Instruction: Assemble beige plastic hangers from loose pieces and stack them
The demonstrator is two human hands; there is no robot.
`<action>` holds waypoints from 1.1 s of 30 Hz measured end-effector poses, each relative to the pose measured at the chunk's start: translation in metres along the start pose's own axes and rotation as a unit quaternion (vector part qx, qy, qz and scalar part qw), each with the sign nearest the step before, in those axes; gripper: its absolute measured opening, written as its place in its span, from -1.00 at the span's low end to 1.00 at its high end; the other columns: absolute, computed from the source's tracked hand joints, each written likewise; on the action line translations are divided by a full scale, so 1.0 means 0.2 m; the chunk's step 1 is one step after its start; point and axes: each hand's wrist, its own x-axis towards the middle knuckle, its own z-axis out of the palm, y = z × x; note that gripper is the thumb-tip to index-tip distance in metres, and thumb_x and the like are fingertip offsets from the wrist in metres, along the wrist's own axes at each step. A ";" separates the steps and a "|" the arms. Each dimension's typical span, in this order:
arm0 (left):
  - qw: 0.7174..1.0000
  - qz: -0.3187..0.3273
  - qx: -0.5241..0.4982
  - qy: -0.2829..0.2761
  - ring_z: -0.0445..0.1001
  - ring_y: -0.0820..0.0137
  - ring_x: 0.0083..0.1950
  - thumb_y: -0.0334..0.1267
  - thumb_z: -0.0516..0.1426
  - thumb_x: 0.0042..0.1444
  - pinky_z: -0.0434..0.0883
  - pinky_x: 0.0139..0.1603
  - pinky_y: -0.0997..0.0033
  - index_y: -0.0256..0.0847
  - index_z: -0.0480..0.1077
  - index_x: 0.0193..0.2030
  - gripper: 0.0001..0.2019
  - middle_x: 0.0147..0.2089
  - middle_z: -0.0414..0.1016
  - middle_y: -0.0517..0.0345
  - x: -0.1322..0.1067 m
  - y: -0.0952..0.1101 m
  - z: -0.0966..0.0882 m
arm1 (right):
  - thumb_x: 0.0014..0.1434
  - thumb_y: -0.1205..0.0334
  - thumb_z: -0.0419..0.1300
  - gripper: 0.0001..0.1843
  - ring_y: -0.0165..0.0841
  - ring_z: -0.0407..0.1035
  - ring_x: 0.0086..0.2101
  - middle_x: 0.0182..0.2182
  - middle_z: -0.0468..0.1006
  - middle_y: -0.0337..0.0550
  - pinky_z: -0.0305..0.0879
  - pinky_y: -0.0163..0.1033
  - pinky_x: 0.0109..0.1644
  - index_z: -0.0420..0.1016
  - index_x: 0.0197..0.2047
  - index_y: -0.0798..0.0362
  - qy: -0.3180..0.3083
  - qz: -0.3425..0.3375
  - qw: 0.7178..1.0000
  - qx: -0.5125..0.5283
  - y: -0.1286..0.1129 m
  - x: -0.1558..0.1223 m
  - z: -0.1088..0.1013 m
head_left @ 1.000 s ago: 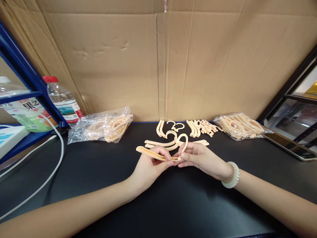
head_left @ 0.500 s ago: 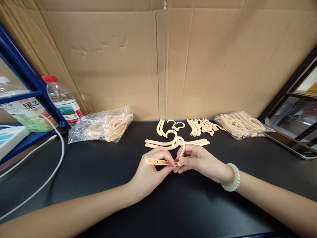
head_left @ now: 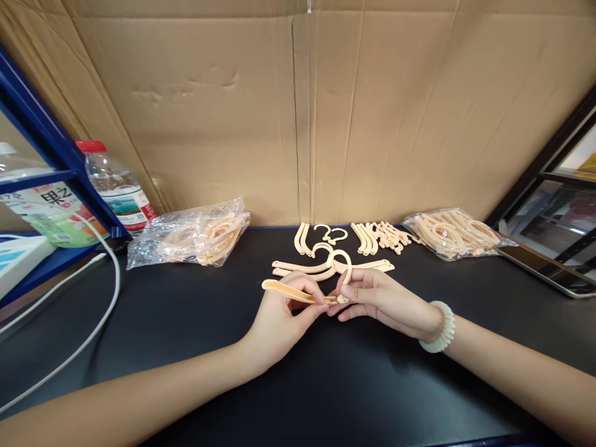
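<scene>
Between the thumb and fingers of my left hand [head_left: 285, 326] is a beige plastic hanger arm [head_left: 286, 290], its wide end pointing left and up. My right hand [head_left: 384, 301] pinches the base of a beige hanger hook [head_left: 347, 264], whose curve rises above the fingers. The arm's narrow end and the hook's base meet or nearly meet between the fingertips; whether they are joined I cannot tell. Just behind my hands lie assembled hangers [head_left: 298, 268] with their hooks, partly hidden by the held hook and my fingers.
Farther back are loose hanger arms [head_left: 303, 241], two hooks [head_left: 338, 236], more arms [head_left: 364, 239] and a pile of small pieces [head_left: 393, 237]. Bags of parts lie left [head_left: 205, 239] and right [head_left: 456, 233]. A white cable [head_left: 114, 292], water bottle [head_left: 123, 198] and tablet [head_left: 549, 267] flank the black table.
The hanger arm has turned in my left hand, its wide end now higher and farther left. My right hand and the hook have shifted slightly right.
</scene>
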 end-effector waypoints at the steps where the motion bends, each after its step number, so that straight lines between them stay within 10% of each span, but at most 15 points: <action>1: 1.000 0.005 0.004 -0.001 0.46 0.34 -0.31 -0.32 0.25 0.02 0.46 -0.28 0.36 -0.16 0.44 -0.47 -0.90 -0.36 0.42 0.17 0.00 0.00 0.00 | 0.11 0.02 0.38 -0.66 -0.25 0.52 -0.18 -0.27 0.57 -0.07 0.47 -0.20 -0.09 0.45 -0.30 0.11 0.000 -0.001 1.000 -0.001 0.00 0.00 0.00; 18: 0.990 0.117 0.082 -0.012 0.45 0.40 -0.34 -0.44 0.22 0.09 0.37 -0.27 0.42 -0.23 0.45 -0.46 -0.87 -0.41 0.50 0.17 0.00 -0.01 -0.01 | 0.14 -0.06 0.35 -0.59 -0.32 0.47 -0.25 -0.32 0.52 -0.11 0.44 -0.27 -0.19 0.39 -0.30 0.13 0.003 -0.008 0.999 -0.035 0.01 0.00 0.02; 33: 0.998 -0.044 -0.025 -0.045 0.38 0.45 -0.43 -0.30 0.27 0.03 0.31 -0.42 0.49 -0.24 0.39 -0.45 -0.85 -0.49 0.38 0.24 -0.01 0.01 0.01 | 0.14 -0.16 0.29 -0.54 -0.43 0.41 -0.53 -0.50 0.45 -0.27 0.41 -0.32 -0.45 0.30 -0.33 0.07 0.068 -0.124 0.983 -0.121 0.09 0.03 0.08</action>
